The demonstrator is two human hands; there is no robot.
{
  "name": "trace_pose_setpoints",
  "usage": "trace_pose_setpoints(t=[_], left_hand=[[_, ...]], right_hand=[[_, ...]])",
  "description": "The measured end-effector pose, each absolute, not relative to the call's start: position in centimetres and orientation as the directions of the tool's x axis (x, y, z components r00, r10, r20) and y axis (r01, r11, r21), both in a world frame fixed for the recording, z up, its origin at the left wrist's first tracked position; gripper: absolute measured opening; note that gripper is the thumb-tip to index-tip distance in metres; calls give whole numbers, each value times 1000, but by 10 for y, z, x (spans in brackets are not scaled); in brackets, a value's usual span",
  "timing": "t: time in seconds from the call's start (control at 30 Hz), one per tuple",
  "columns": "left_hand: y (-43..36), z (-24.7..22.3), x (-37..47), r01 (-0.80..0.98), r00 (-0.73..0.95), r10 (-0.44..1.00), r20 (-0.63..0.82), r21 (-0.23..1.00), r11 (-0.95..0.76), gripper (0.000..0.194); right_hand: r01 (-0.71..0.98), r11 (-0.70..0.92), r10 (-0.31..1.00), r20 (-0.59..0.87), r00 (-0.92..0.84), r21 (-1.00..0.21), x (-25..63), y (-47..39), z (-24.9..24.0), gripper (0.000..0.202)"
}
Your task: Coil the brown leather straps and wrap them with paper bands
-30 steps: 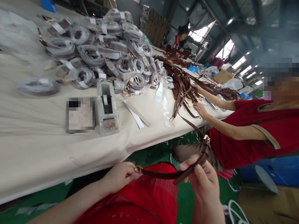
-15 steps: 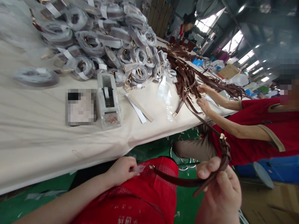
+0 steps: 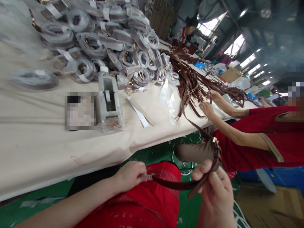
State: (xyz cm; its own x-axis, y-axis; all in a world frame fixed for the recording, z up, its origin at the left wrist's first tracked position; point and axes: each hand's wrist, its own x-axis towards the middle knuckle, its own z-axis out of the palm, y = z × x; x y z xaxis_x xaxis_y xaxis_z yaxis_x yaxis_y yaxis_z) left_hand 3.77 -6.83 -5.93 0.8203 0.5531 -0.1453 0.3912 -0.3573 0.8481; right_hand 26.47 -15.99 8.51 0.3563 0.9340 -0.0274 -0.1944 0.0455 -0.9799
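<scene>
Right hand (image 3: 217, 185) shifted leftward — brown strap (image 3: 175, 185), pinched

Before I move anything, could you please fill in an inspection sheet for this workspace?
Surface: pale cloth-covered table, creased.
Job's things: brown strap with a gold-coloured buckle, reaching up to the loose brown straps on the table; wrapped, coiled straps heaped to their left.
Clutter: grey dispenser, paper strips, clear plastic; one pixelated item, unidentifiable.
Hands: right hand grips the strap; left hand pinches a small translucent piece at the strap's metal end, contact with the metal unclear.
Cables: nothing seen for certain.
Surroundings: co-worker in red at right, both hands at the loose straps; green floor with scraps.
</scene>
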Motion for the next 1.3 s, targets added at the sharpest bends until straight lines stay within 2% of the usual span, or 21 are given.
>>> trace_pose_setpoints(t=[0.2,0.37,0.53,0.77,0.93,1.07,1.3], left_hand=[[-68,-53,33,259,878,457,-145,945,-198,25],[-68,-49,25,155,936,303,-179,983,100,44],[-68,-42,21,168,939,291,-183,983,76,60],[-65,-41,24,143,922,353,-161,987,76,62],[-65,-51,20,151,922,327,-208,970,192,61],[-64,-52,21,134,926,327,-189,974,184,60],[-61,-48,23,167,931,286,-225,963,214,58]], right_hand=[[-207,-14,922,-93,376,-978,287,-151,75,21],[-226,-13,908,-106,406,-974,299,-146,67,23],[-195,-34,929,-103,355,-980,313,-144,57,22],[-216,-21,916,-105,387,-976,306,-147,66,22],[-222,6,919,-82,386,-975,315,-152,73,26],[-186,-2,920,-75,385,-982,318,-152,72,28],[-110,65,960,33,278,-992,315,-160,74,36]])
